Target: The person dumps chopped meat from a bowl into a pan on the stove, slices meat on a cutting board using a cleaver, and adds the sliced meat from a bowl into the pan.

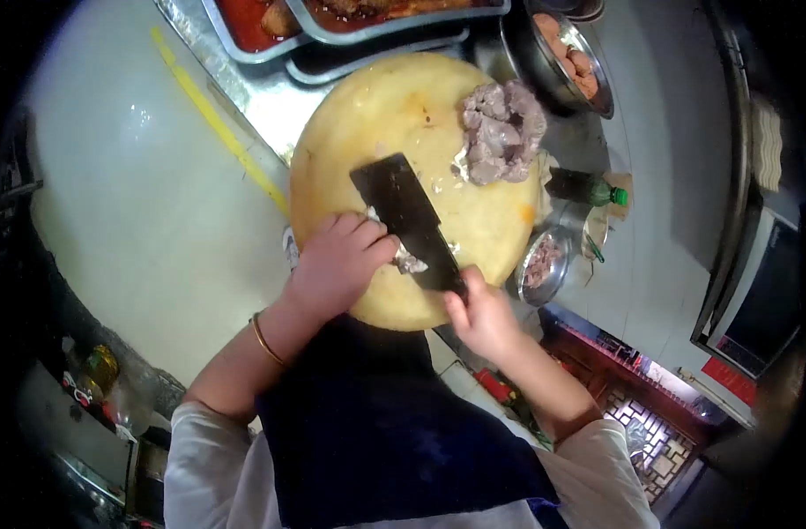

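My right hand [484, 313] is wrapped round the handle of a dark cleaver [403, 207], whose broad blade points up and left over the round cutting board [350, 115]. Close against the blade's left side, my left hand [343, 260] has its fingers curled down on a piece of meat [410, 262], mostly covered by the fingers and blade. A heap of greyish-pink cooked meat [501, 132] lies at the board's upper right edge. Small pale scraps are scattered near the blade.
Metal trays [394, 31] with food in red liquid stand behind the board. To the right are a steel bowl of pinkish pieces [572, 62], a green-capped bottle [588, 188] lying on its side, and a small bowl of chopped meat [544, 264]. A yellow strip [218, 123] runs at left.
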`<state>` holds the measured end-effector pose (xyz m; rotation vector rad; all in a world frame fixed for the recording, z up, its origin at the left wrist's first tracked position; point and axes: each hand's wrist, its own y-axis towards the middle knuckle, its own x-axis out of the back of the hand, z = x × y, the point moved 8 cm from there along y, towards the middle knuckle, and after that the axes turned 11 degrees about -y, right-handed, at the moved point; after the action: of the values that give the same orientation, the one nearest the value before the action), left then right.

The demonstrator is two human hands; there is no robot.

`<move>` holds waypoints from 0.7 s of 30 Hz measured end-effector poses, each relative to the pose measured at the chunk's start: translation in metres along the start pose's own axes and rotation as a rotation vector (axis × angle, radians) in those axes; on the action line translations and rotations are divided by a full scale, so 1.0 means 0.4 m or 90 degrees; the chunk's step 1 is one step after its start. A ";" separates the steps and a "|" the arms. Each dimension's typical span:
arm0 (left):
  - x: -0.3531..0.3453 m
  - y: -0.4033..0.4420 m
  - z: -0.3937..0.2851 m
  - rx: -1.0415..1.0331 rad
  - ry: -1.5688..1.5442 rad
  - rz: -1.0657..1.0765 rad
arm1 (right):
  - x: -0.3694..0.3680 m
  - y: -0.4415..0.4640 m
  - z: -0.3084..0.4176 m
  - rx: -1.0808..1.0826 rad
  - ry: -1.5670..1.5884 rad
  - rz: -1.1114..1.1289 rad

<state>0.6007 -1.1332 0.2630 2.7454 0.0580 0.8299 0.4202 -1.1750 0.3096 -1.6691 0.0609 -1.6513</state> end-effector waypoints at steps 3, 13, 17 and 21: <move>0.004 -0.002 0.008 0.003 -0.018 -0.011 | -0.019 0.046 0.043 -0.009 0.023 -0.017; -0.009 0.007 -0.032 -0.011 0.029 -0.046 | -0.061 0.010 -0.095 0.001 0.208 -0.077; -0.041 0.045 -0.079 -0.025 0.128 -0.028 | -0.081 -0.050 -0.205 -0.080 0.367 -0.093; -0.064 0.061 -0.067 0.051 0.114 0.004 | -0.008 -0.124 -0.176 -0.012 0.250 -0.154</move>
<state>0.5639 -1.1532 0.2772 2.7375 0.1210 1.0949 0.3351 -1.1720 0.3239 -1.3842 0.0695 -2.1503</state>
